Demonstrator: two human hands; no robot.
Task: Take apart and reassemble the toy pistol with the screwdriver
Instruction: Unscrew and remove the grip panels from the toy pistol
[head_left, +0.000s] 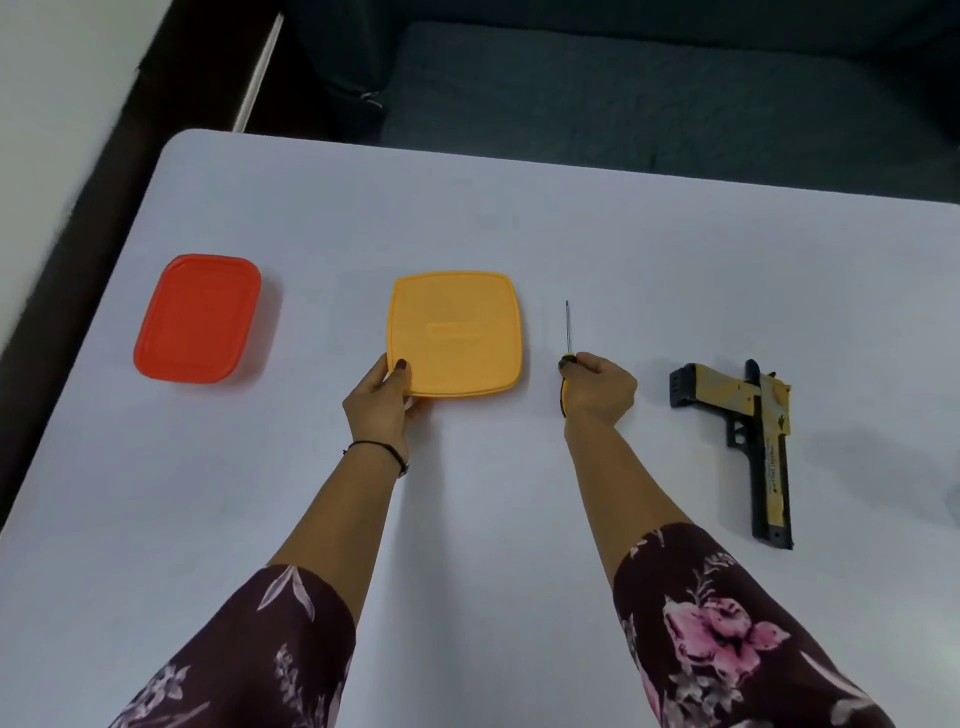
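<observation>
The toy pistol (756, 441), yellow and black, lies flat on the white table (623, 249) at the right, barrel toward me and grip pointing left. My right hand (597, 387) is closed around the handle of the screwdriver (568, 327), whose thin shaft points away from me on the table, left of the pistol. My left hand (379, 402) grips the near-left corner of a square yellow container lid (457, 332) in the middle of the table, thumb on top.
A red rectangular container (197, 318) sits at the left of the table. Beyond the table's far edge is a dark sofa (623, 93). A second white surface (57, 88) lies at the upper left.
</observation>
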